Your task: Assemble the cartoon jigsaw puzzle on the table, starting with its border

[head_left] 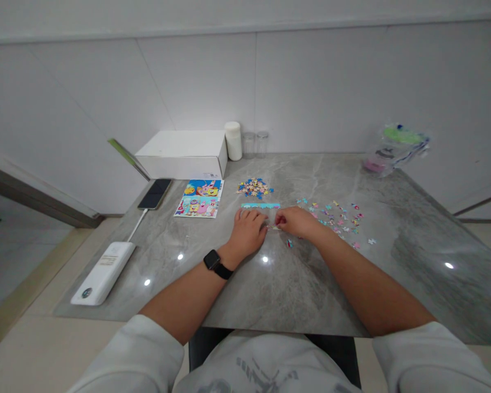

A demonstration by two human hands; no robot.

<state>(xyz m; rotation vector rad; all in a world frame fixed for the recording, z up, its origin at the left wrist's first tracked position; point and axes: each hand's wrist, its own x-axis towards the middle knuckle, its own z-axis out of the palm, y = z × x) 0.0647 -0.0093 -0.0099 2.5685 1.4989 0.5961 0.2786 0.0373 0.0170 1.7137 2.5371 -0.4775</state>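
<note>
My left hand (249,233) lies palm down on the table, its fingers stretched forward just below a joined strip of turquoise jigsaw puzzle pieces (261,206). My right hand (298,221) is closed in a pinch at the table top, to the right of that strip. What sits between its fingertips is mostly hidden, but it looks like a puzzle piece. Some pale puzzle pieces (273,227) show in the gap between both hands. Below the right hand lies a single dark, multicoloured puzzle piece (289,244).
Loose puzzle pieces (336,217) spread to the right; a blue-yellow pile of pieces (254,188) lies behind. On the left are a picture sheet (200,198), phone (155,194) and white power bank (103,273). A white box (182,155), white bottle (233,141) and plastic bag (396,149) stand at the back.
</note>
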